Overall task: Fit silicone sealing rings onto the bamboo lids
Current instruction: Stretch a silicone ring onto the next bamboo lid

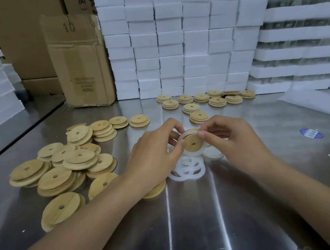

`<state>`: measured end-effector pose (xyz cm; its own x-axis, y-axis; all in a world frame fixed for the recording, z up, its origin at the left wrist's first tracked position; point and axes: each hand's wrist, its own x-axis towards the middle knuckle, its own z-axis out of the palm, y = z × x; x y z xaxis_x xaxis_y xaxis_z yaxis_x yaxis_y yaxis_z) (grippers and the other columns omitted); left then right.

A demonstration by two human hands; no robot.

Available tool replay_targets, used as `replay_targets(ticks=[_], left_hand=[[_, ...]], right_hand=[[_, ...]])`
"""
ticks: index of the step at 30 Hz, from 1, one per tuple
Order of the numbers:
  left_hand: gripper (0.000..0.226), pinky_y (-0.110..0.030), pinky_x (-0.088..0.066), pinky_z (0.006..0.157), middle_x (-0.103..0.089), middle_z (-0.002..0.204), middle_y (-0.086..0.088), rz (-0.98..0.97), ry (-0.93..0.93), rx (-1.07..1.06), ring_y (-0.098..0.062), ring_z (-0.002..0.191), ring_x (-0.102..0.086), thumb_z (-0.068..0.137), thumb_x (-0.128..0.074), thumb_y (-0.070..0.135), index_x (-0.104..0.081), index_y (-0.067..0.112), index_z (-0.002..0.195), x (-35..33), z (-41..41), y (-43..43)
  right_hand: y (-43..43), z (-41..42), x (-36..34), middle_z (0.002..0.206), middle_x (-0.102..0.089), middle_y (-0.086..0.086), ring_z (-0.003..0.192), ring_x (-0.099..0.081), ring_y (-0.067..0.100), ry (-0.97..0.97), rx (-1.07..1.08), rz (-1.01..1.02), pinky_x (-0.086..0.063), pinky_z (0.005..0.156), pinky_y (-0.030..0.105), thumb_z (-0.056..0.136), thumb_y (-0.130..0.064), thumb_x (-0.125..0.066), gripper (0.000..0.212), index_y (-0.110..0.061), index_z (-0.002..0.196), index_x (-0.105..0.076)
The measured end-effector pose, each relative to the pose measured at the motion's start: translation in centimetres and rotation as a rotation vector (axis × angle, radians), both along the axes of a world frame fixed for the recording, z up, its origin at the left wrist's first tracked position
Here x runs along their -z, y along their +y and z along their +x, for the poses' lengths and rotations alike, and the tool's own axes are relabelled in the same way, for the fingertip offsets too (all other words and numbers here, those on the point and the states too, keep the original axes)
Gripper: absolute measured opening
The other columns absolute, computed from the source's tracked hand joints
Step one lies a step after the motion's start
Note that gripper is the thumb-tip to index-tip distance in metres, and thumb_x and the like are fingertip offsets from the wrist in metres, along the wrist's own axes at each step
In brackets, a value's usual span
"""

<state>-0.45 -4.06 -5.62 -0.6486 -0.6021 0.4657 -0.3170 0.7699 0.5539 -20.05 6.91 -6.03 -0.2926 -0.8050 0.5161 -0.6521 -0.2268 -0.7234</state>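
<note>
You hold one round bamboo lid (193, 143) between both hands, a little above the metal table (191, 215), near the middle of the view. Your left hand (154, 149) grips the lid from the left side, with the fingers curled around its edge. Your right hand (238, 136) pinches a white ring (183, 137) with thumb and forefinger at the upper right edge of the lid. The ring lies around the upper and left part of the lid; its lower part is hidden by your fingers, so I cannot tell if it sits all around. The lid has a small hole in its centre. Just below your hands a heap of loose rings (188, 168) lies on the table, one over another. To the left is a large pile of bare lids (67, 164), many overlapping, and your left forearm passes over some of them. Behind your hands, further back, more lids (205, 101) stand in small groups; some show a pale band at the side. At the back are stacked white foam blocks (170, 41) and a cardboard box (81, 60). A blue sticker (311, 133) lies on the table to the right.
</note>
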Motion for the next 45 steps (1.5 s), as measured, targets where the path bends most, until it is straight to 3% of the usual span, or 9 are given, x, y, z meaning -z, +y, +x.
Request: replay_targets(ticks=[5,14,18,24,27,31,38,43,45], left_hand=[[0.013,-0.039,-0.061,0.076,-0.072,0.093,0.025,-0.023,0.016,0.015,0.001,0.093,-0.070,0.101,-0.068,0.039,-0.056,0.044,0.099,0.5,0.0,-0.5],[0.016,-0.026,-0.055,0.076,-0.071,0.096,0.035,0.022,0.065,0.028,0.008,0.095,-0.069,0.096,-0.075,0.037,-0.064,0.045,0.088,0.7,-0.1,-1.1],[0.011,-0.028,-0.056,0.077,-0.072,0.093,0.033,0.053,0.063,0.024,0.009,0.095,-0.069,0.097,-0.075,0.040,-0.069,0.042,0.088,0.6,-0.1,-1.2],[0.013,-0.015,-0.048,0.075,-0.075,0.087,0.025,0.113,0.093,0.053,0.005,0.091,-0.071,0.096,-0.079,0.032,-0.072,0.035,0.086,0.2,-0.4,-1.0],[0.010,-0.008,-0.049,0.074,-0.075,0.085,0.020,0.122,0.115,0.053,0.004,0.089,-0.071,0.096,-0.079,0.029,-0.073,0.031,0.088,0.2,-0.5,-1.1],[0.010,-0.010,-0.051,0.076,-0.076,0.084,0.014,0.144,0.142,0.077,0.000,0.087,-0.073,0.096,-0.079,0.023,-0.073,0.025,0.088,0.2,-0.4,-1.1],[0.012,-0.008,-0.051,0.076,-0.077,0.086,0.016,0.119,0.098,0.069,0.002,0.089,-0.072,0.097,-0.079,0.026,-0.073,0.031,0.087,0.2,-0.3,-1.2],[0.014,-0.007,-0.051,0.077,-0.076,0.087,0.021,0.109,0.062,0.064,0.004,0.091,-0.071,0.095,-0.080,0.030,-0.072,0.037,0.086,0.2,-0.2,-1.4],[0.014,-0.006,-0.049,0.075,-0.076,0.086,0.022,0.105,0.060,0.058,0.005,0.091,-0.071,0.095,-0.080,0.030,-0.072,0.037,0.086,0.1,-0.2,-1.3]], right_hand=[[0.1,-0.3,-0.2,0.091,-0.079,-0.004,0.089,-0.077,0.011,-0.094,-0.074,0.015,-0.058,0.079,0.021,0.098,-0.018,-0.075,0.009,-0.024,0.092,-0.075],[0.3,-0.5,-0.7,0.086,-0.080,0.004,0.082,-0.077,0.015,-0.182,-0.036,0.059,-0.061,0.080,0.030,0.096,-0.008,-0.075,0.003,-0.009,0.093,-0.076],[0.3,-0.3,-0.8,0.087,-0.080,0.009,0.080,-0.076,0.015,-0.206,-0.010,0.082,-0.060,0.079,0.031,0.097,-0.009,-0.074,0.007,-0.003,0.094,-0.076],[0.5,-0.3,-1.0,0.087,-0.080,0.014,0.081,-0.076,0.017,-0.234,-0.003,0.104,-0.063,0.083,0.036,0.099,-0.008,-0.071,0.010,0.001,0.095,-0.073],[0.3,-0.4,-0.9,0.088,-0.079,0.018,0.087,-0.077,0.030,-0.247,-0.008,0.110,-0.064,0.090,0.044,0.100,-0.009,-0.069,0.012,0.003,0.096,-0.070],[0.4,-0.1,-0.8,0.085,-0.078,0.020,0.095,-0.075,0.043,-0.241,-0.013,0.095,-0.064,0.091,0.047,0.101,-0.011,-0.069,0.012,-0.001,0.093,-0.069],[0.5,-0.4,-1.1,0.088,-0.078,0.018,0.081,-0.075,0.025,-0.197,-0.022,0.113,-0.063,0.084,0.037,0.098,-0.009,-0.073,0.011,0.001,0.094,-0.070],[0.8,-1.3,-1.8,0.088,-0.079,0.016,0.080,-0.071,0.021,-0.147,-0.003,0.200,-0.061,0.085,0.042,0.092,-0.012,-0.080,0.009,-0.005,0.091,-0.076],[0.9,-1.5,-1.9,0.083,-0.080,0.006,0.079,-0.073,0.014,-0.110,-0.004,0.222,-0.060,0.076,0.029,0.092,-0.014,-0.081,0.007,-0.009,0.088,-0.077]])
